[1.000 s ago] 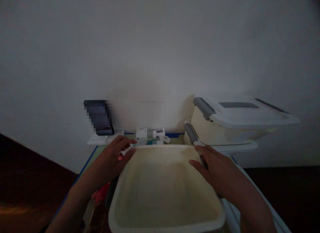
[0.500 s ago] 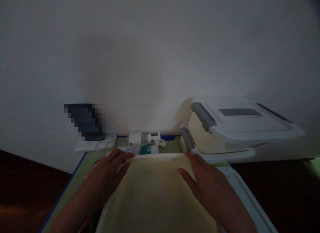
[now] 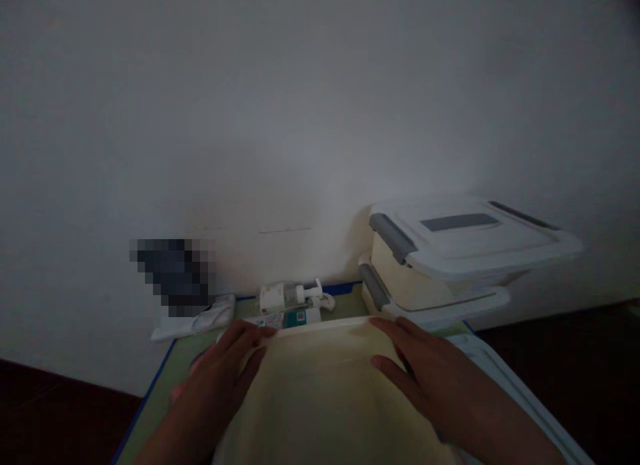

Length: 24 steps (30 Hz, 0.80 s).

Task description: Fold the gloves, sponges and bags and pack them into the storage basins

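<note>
A cream plastic storage box (image 3: 325,398), without a lid on it, fills the bottom middle of the head view. Its inside faces me, and its lower part runs out of the frame. My left hand (image 3: 240,362) grips the far left corner, fingers over the rim and thumb inside. At the far right corner, my right hand (image 3: 417,365) holds the rim in the same way. Just beyond the far rim lie a clear pump bottle (image 3: 283,297) on its side and a white and teal labelled pack (image 3: 293,318).
Two lidded boxes with grey latches, the upper box (image 3: 470,235) on the lower box (image 3: 380,295), stand at the back right. A pale lid-like panel (image 3: 505,372) lies on the right of the green table (image 3: 165,392). A blurred dark device (image 3: 175,275) leans by the wall.
The view has tilted, so the wall-side items sit lower at the left. Both hands and the storage box's rim appear slightly lower, the right hand also farther right. Both grips stay.
</note>
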Available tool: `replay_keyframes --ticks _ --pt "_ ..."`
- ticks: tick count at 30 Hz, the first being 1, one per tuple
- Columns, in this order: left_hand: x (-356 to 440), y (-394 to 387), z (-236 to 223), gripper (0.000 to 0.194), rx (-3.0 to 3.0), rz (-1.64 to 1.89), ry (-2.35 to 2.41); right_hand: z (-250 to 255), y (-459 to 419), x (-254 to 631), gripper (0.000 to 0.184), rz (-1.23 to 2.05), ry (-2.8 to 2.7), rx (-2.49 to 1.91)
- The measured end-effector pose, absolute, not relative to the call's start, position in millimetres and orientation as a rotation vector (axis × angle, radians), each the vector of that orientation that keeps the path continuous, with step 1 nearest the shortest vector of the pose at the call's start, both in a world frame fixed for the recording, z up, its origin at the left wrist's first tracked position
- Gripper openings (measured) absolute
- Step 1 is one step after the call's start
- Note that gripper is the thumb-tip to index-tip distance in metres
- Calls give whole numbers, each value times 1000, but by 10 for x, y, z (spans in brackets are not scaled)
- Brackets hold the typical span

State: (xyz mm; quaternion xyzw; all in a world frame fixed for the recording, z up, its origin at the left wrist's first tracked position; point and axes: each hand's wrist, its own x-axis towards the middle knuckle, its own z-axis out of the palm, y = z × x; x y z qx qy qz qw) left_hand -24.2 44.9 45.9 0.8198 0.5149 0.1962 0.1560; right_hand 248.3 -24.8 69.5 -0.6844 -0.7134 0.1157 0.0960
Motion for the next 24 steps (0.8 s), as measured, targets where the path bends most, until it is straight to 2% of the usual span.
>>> replay_keyframes --ticks 8,16,20,24 --pt "-301 479 351 34 2417 490 1410 800 -281 2527 46 514 -2002 -2016" --pt "-335 504 471 41 2422 491 1343 929 -258 2643 34 526 -2108 -2035" --pt "-377 502 501 50 2260 326 1409 946 -248 2701 28 518 -2153 -1974" --pt "-368 483 570 48 2233 371 1372 945 -287 2751 25 493 -2121 -1986"
